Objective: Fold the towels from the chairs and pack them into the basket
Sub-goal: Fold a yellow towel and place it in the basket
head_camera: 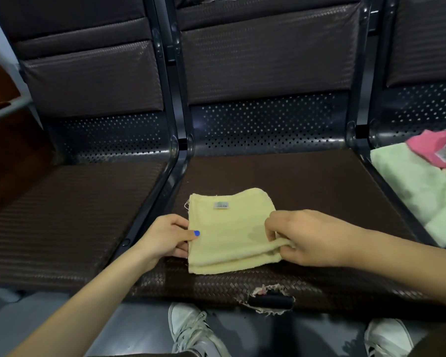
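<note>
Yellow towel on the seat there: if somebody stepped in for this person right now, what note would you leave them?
Left hand pinches the left edge of the yellow towel; right hand grips its right edge.
The towel lies folded on the middle seat, label up.
A green towel and a pink towel lie unfolded on the right seat.
Done: yellow towel mostly folded.
Left: finish it, fold the others, pack all. No basket in view.

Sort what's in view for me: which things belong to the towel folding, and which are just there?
Job:
yellow towel, folded on the middle seat, gripped by left hand and right hand
green towel
pink towel

Just there:
left seat
torn seat edge
white shoes
</note>
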`<state>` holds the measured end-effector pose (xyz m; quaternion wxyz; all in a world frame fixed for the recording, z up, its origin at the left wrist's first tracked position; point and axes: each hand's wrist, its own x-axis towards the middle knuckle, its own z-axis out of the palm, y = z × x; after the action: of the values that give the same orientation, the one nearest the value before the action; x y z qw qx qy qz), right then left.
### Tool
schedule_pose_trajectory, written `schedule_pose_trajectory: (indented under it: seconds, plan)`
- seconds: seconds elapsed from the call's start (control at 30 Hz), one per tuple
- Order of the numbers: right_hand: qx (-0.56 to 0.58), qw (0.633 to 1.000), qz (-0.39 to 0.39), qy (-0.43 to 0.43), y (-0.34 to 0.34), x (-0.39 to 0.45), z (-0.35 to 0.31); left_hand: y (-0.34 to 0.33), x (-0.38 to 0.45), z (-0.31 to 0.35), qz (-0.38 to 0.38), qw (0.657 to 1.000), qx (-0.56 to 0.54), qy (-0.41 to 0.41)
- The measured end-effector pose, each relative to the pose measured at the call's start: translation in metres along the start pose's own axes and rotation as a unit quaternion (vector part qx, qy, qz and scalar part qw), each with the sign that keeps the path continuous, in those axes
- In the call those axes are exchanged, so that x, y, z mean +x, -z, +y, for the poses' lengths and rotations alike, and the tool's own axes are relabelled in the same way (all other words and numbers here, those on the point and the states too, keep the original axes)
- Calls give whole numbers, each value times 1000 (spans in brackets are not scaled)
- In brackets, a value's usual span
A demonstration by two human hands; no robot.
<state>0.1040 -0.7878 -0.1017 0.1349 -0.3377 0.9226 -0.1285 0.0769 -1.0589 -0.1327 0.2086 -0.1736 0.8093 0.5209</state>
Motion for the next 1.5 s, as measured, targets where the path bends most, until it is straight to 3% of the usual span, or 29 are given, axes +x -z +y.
schedule_pose_trajectory:
  seconds: [0.1, 0.27, 0.33, 0.43, 0.53, 0.63, 0.7, 0.77, 0.9, 1.03, 1.13, 1.27, 1.37, 1.5]
  plan:
    - [8, 1000, 6, -2, 1, -4, 5, -2, 2, 0, -1, 1000, 0, -10]
    - [41, 993, -111, -29, -13, -8, 2, -4, 7, -1, -7, 997, 68, -24]
    - [93, 987, -121, -54, -14, -5, 5, -6, 9, -2, -1, 994, 103, -28]
    - [238, 961, -35, -136, -13, 9, 18, -8, 13, 2, 13, 991, 135, -3]
    - [186, 961, 45, -200, -16, 26, 38, 0, 11, 15, 19, 958, 286, 20]
    - [97, 984, 50, -139, -20, 38, 44, 10, 10, 18, 57, 880, 457, -116]
    - [-31, 997, -11, -76, -23, 40, 41, 10, 5, 15, 22, 836, 492, -241]
    - [-112, 992, -51, -12, -25, 36, 37, 7, -2, 6, -38, 798, 514, -314]
    - [-121, 990, -48, 47, -30, 16, 42, 12, -14, -25, -61, 781, 495, -376]
    - [-162, 981, 61, 92, -41, -7, 60, 17, -16, -51, -16, 751, 499, -433]
    - [-170, 979, 63, 96, -48, -16, 59, 12, -19, -54, -43, 772, 479, -416]
    - [-23, 998, 35, 45, -52, -19, 49, 6, -19, -45, -85, 877, 362, -305]
    - [92, 996, -2, -3, -41, -14, 39, -2, -11, -37, -6, 910, 332, -250]
    - [198, 971, 51, -125, -29, 7, 32, -21, 0, -16, 73, 919, 367, -124]
